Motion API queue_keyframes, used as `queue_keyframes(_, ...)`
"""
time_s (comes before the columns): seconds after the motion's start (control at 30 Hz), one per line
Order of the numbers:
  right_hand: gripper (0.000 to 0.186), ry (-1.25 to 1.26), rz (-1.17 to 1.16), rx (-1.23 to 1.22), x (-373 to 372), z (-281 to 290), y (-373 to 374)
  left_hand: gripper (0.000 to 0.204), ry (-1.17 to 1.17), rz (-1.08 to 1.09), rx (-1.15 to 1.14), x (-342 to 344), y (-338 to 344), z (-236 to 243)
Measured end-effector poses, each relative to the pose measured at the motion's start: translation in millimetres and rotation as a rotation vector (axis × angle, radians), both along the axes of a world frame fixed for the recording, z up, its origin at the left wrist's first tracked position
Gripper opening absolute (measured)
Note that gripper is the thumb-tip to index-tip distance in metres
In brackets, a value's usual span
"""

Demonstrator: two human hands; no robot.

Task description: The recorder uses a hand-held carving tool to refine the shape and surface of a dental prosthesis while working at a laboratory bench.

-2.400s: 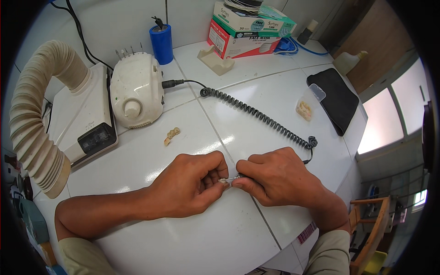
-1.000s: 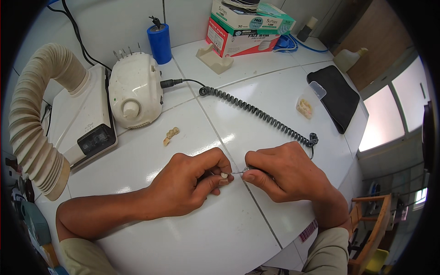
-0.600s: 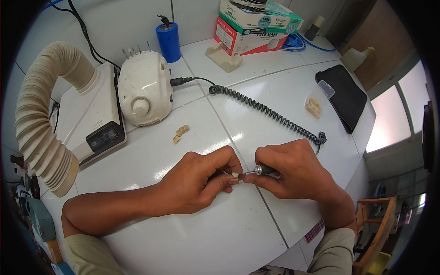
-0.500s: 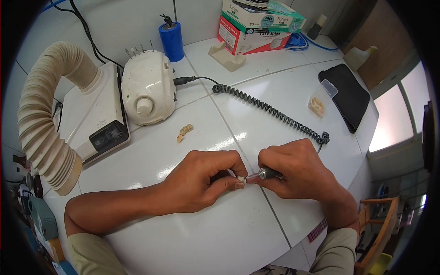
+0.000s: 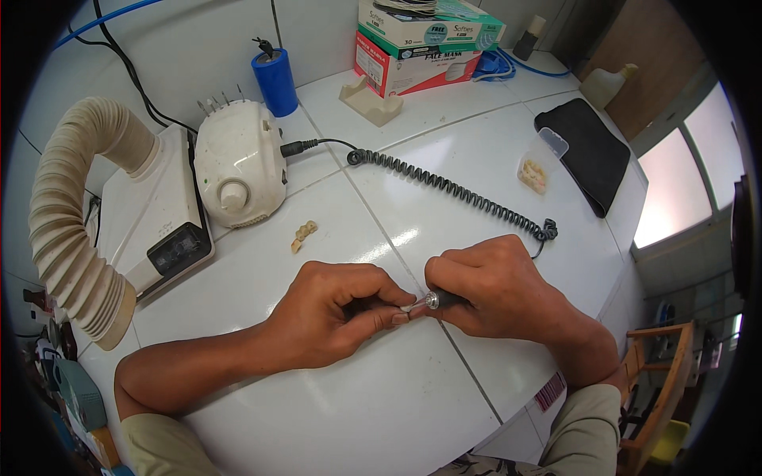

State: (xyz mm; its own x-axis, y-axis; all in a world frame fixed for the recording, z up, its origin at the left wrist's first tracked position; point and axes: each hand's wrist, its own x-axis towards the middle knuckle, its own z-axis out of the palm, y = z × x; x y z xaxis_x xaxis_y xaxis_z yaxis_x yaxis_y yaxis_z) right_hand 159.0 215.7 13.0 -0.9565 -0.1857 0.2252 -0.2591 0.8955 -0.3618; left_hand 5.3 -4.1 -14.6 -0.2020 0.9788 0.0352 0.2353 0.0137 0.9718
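Thumb and forefinger of my left hand (image 5: pixel 337 309) are closed in a pinch around a small whitish dental crown (image 5: pixel 407 309), mostly hidden by the fingertips. My right hand (image 5: pixel 504 287) grips a dark rotary handpiece (image 5: pixel 446 299) with a shiny metal collar. Its slim tip points left and meets the crown or lies right beside it; the exact contact is too small to tell. A coiled black cord (image 5: pixel 452 189) runs from near my right hand to a white motor unit (image 5: pixel 242 163) with a knob. Beyond my left hand lie a few joined tooth-coloured crowns (image 5: pixel 302 236).
At left stands a white machine (image 5: pixel 159 214) with a ribbed hose (image 5: pixel 63 230) arching beside my left forearm. A blue cylinder (image 5: pixel 275 82), beige holder (image 5: pixel 373 101) and stacked mask boxes (image 5: pixel 421 67) stand behind. Rightward are a clear box of teeth (image 5: pixel 533 174) and a black pouch (image 5: pixel 591 151).
The whole view has shifted and turned slightly, so the tabletop things appear farther left. The handpiece tip now sits closer over the crown. Both hands keep their grips.
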Motion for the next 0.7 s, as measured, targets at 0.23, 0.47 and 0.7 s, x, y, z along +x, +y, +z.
queue_keyframes(0.23, 0.037, -0.016, -0.001, -0.012, -0.1, -0.3, -1.7, 0.017, -0.071, 0.012, -0.005, 2.0, 0.7, 2.3)
queue_keyframes(0.47, 0.038, 0.095, 0.009, -0.030, -2.2, -3.0, -5.1, 0.016, -0.057, 0.010, 0.039, 0.0, 1.8, 1.0)
queue_keyframes(0.7, 0.037, 0.106, -0.015, -0.037, -3.2, 0.2, -3.7, 0.015, -0.102, 0.043, 0.003, -1.1, 1.0, -1.0)
